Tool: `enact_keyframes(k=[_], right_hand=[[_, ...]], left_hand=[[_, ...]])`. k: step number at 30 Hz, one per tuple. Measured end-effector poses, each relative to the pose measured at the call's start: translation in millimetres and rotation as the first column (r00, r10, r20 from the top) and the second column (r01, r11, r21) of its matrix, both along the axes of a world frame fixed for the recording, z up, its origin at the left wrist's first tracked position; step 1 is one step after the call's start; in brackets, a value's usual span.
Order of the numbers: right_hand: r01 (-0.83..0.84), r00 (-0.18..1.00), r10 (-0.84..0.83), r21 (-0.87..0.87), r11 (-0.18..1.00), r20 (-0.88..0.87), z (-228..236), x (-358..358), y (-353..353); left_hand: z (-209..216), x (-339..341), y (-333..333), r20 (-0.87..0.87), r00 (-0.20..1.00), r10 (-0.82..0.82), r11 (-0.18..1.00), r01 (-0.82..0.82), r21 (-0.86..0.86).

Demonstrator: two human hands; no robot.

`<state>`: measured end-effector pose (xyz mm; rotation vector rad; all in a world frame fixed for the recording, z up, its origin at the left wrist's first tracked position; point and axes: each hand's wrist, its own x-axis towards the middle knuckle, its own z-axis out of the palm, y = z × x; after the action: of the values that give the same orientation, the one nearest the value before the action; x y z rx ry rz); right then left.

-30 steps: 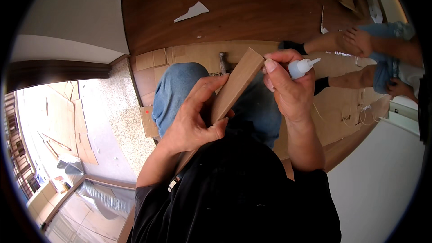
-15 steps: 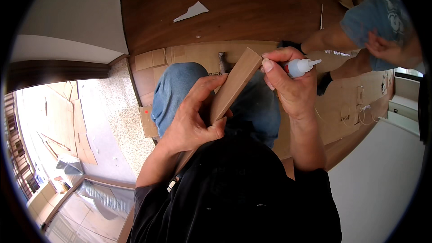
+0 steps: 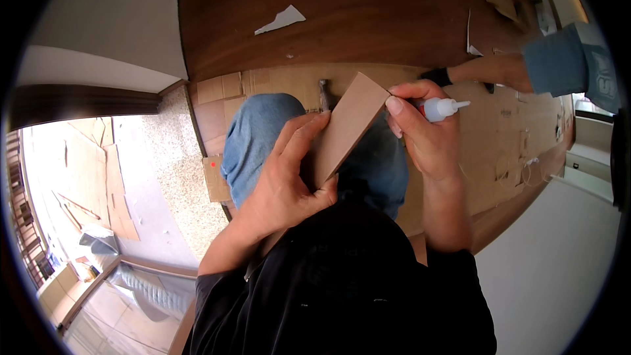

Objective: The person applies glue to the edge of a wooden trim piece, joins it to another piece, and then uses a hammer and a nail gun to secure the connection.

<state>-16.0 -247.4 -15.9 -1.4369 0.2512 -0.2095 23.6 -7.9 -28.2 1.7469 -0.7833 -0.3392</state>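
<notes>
My left hand is closed around a long, flat strip of light brown wood trim, held tilted above my lap. The lower part of the strip runs back past my forearm, partly hidden by my hand and black shirt. My right hand grips a small white glue bottle, whose thin nozzle points right, away from the wood. Its thumb and index finger also touch the right corner of the strip's far end. The bottle's lower body is hidden inside the palm.
A hammer lies on cardboard sheets beyond my knees. A torn white scrap rests on the dark wooden floor. Another person's leg stands at the right. A stone sill and a doorway lie to the left.
The wood strip has rolled in my left hand, so its broad face now shows more. My right hand stays near its end with the bottle. The other person has shifted to the right.
</notes>
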Motion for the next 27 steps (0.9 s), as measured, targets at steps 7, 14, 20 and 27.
enact_keyframes(k=[7, 14, 20, 27], right_hand=[[0.056, 0.990, -0.083, 0.219, 0.974, 0.113, 3.9, -16.2, -12.6], [-0.016, 0.999, 0.022, 0.134, 0.991, -0.041, 7.4, -16.9, -24.1], [-0.109, 0.985, 0.144, 0.298, 0.948, -0.098, 7.5, -27.4, -30.9], [-0.099, 0.987, 0.140, 0.390, 0.915, -0.076, -5.1, -36.0, -38.3]], left_hand=[[19.4, -14.4, -4.7, 0.089, 0.996, -0.008, 0.997, 0.001, 0.078], [20.5, -25.5, -10.7, 0.318, 0.948, -0.028, 0.987, -0.023, 0.157], [15.5, -34.6, -18.7, 0.372, 0.925, -0.074, 0.985, 0.010, 0.170], [8.8, -37.0, -24.6, 0.424, 0.902, -0.078, 0.985, 0.005, 0.172]])
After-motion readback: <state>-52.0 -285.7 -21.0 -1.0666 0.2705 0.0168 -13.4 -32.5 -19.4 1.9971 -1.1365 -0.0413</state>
